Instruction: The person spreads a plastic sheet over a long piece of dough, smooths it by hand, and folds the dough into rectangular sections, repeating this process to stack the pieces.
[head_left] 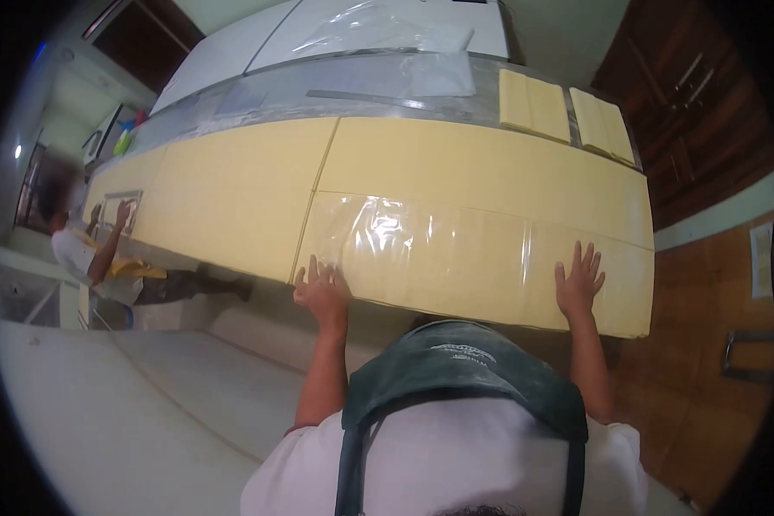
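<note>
A clear plastic sheet (421, 243) lies over the near half of a pale yellow covering (490, 163) on the long table. My left hand (322, 288) rests at the sheet's left end, near the table's front edge, with its fingers apart. Toward the right end of the same sheet, my right hand (580, 277) lies with its fingers spread. Neither hand holds anything that shows. A seam in the yellow covering runs from front to back just left of my left hand.
Two folded yellow pieces (534, 105) (605, 125) lie at the back right. Behind the covering are a metal strip (365, 99) and crumpled clear plastic (443, 73). A co-worker (82, 249) stands at the table's far left, both hands on a small frame (119, 212).
</note>
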A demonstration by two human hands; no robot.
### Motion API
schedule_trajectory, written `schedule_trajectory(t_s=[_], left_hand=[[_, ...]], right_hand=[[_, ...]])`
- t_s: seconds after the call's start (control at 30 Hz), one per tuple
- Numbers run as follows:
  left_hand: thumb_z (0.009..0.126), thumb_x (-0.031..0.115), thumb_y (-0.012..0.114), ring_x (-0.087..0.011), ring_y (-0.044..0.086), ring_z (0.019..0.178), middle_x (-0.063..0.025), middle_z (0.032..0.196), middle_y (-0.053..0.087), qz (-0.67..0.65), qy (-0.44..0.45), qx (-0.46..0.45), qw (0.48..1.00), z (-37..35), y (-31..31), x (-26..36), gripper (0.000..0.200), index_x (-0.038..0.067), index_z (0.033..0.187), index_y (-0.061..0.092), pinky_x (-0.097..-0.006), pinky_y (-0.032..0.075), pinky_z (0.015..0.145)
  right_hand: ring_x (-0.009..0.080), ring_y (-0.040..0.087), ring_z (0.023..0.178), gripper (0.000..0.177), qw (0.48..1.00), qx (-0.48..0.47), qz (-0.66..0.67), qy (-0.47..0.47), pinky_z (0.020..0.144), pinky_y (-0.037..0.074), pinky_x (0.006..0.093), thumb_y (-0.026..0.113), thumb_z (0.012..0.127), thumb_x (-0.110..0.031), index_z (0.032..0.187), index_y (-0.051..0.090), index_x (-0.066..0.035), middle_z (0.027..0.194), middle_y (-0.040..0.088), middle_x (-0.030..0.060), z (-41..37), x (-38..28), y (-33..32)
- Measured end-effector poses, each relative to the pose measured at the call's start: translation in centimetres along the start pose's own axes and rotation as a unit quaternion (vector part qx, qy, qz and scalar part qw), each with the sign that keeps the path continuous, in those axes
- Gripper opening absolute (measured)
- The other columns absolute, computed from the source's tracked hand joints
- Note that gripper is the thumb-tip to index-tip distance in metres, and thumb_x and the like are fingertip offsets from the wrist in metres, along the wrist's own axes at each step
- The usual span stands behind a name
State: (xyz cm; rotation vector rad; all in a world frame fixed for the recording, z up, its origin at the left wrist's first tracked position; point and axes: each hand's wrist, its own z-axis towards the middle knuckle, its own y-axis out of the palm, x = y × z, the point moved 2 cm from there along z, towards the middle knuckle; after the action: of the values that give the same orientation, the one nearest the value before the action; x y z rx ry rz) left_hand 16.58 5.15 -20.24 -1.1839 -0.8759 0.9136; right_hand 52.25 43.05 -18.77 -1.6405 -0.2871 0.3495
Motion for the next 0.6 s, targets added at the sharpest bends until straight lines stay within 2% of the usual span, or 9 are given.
schedule_trajectory(t_s=[0.07, 0.1, 0.17, 0.2, 0.3, 0.33, 0.5, 0.57, 0.6], left_hand=[[0.098, 0.022, 0.062, -0.0430, 0.056, 0.122, -0.0184, 0.146, 0.050, -0.387, -0.045, 0.066, 0.918, 1.5, 0.8, -1.1, 0.037, 0.003, 0.130, 0.060, -0.0519, 0.051, 0.089], [0.098, 0.022, 0.062, -0.0430, 0.056, 0.122, -0.0184, 0.146, 0.050, -0.388, -0.030, 0.061, 0.919, 2.2, -0.4, 0.0, 0.037, 0.003, 0.130, 0.060, -0.0519, 0.051, 0.089], [0.100, 0.014, 0.060, -0.0357, 0.066, 0.108, -0.0195, 0.133, 0.059, -0.725, -0.251, 0.039, 0.640, 2.5, -4.7, 2.3, 0.022, 0.003, 0.118, 0.061, -0.0384, 0.057, 0.077], [0.099, 0.012, 0.060, -0.0294, 0.066, 0.098, -0.0146, 0.112, 0.063, -0.757, -0.267, -0.038, 0.596, 2.9, -5.8, 2.4, 0.053, 0.001, 0.141, 0.030, -0.0391, 0.058, 0.077], [0.097, 0.008, 0.063, -0.0262, 0.066, 0.088, -0.0125, 0.102, 0.063, -0.806, -0.291, -0.111, 0.504, 4.5, 1.3, -3.3, 0.040, -0.004, 0.129, 0.042, -0.0377, 0.057, 0.070], [0.095, 0.004, 0.065, -0.0217, 0.064, 0.079, -0.0097, 0.092, 0.063, -0.762, -0.282, -0.109, 0.572, 4.3, 0.3, -3.7, 0.032, -0.007, 0.123, 0.053, -0.0352, 0.055, 0.066], [0.096, 0.006, 0.064, -0.0150, 0.062, 0.074, -0.0056, 0.088, 0.063, -0.782, -0.321, -0.125, 0.520, 5.9, -0.6, -7.4, 0.018, -0.002, 0.112, 0.064, -0.0281, 0.050, 0.063], [0.097, 0.012, 0.064, -0.0151, 0.062, 0.074, -0.0067, 0.091, 0.065, -0.736, -0.309, -0.238, 0.553, 5.7, -2.3, -6.8, 0.020, -0.001, 0.112, 0.064, -0.0287, 0.050, 0.062], [0.099, 0.017, 0.060, -0.0182, 0.066, 0.081, -0.0103, 0.098, 0.068, -0.665, -0.275, -0.252, 0.647, 6.0, -2.7, -6.8, 0.027, -0.004, 0.116, 0.063, -0.0294, 0.053, 0.066]], right_hand=[[0.0361, 0.010, 0.154, 0.072, 1.000, -0.004, 0.006, -0.001, 0.118, 0.010, 0.0638, 0.049, 0.099, -0.047, 0.159, 0.023, -0.017, 0.167, 0.013, 0.0143, 0.1, -0.1, -0.2], [0.0361, 0.010, 0.154, 0.072, 1.000, -0.004, 0.012, 0.014, 0.118, 0.010, 0.0638, 0.049, 0.099, -0.047, 0.159, 0.023, -0.017, 0.167, 0.013, 0.0143, 0.1, 0.0, -0.1], [0.0362, 0.011, 0.153, 0.072, 1.000, 0.006, 0.016, -0.007, 0.119, 0.010, 0.0638, 0.050, 0.099, -0.047, 0.159, 0.023, -0.017, 0.167, 0.014, 0.0140, -0.1, 0.1, -0.3], [0.0362, 0.011, 0.153, 0.072, 1.000, 0.007, 0.017, 0.003, 0.119, 0.010, 0.0638, 0.050, 0.099, -0.047, 0.159, 0.023, -0.017, 0.167, 0.014, 0.0140, -0.2, 0.2, -0.3], [0.0362, 0.011, 0.153, 0.073, 0.999, 0.018, 0.031, -0.004, 0.119, 0.010, 0.0636, 0.051, 0.098, -0.047, 0.159, 0.023, -0.017, 0.167, 0.014, 0.0142, -0.1, 0.3, -0.1], [0.0361, 0.011, 0.153, 0.073, 0.999, 0.017, 0.029, -0.006, 0.119, 0.010, 0.0635, 0.051, 0.098, -0.047, 0.159, 0.024, -0.017, 0.166, 0.014, 0.0143, -0.1, 0.3, -0.1], [0.0360, 0.011, 0.153, 0.073, 0.999, 0.025, 0.029, -0.021, 0.119, 0.010, 0.0635, 0.051, 0.098, -0.047, 0.159, 0.024, -0.017, 0.166, 0.014, 0.0143, -0.1, 0.5, 0.1], [0.0364, 0.011, 0.153, 0.073, 0.999, 0.015, 0.029, -0.012, 0.118, 0.010, 0.0639, 0.052, 0.098, -0.047, 0.159, 0.024, -0.016, 0.166, 0.015, 0.0146, -0.1, 0.4, -0.1], [0.0364, 0.011, 0.153, 0.073, 0.999, 0.016, 0.028, -0.018, 0.118, 0.010, 0.0639, 0.052, 0.098, -0.047, 0.159, 0.024, -0.016, 0.166, 0.015, 0.0146, 0.0, 0.3, -0.1]])
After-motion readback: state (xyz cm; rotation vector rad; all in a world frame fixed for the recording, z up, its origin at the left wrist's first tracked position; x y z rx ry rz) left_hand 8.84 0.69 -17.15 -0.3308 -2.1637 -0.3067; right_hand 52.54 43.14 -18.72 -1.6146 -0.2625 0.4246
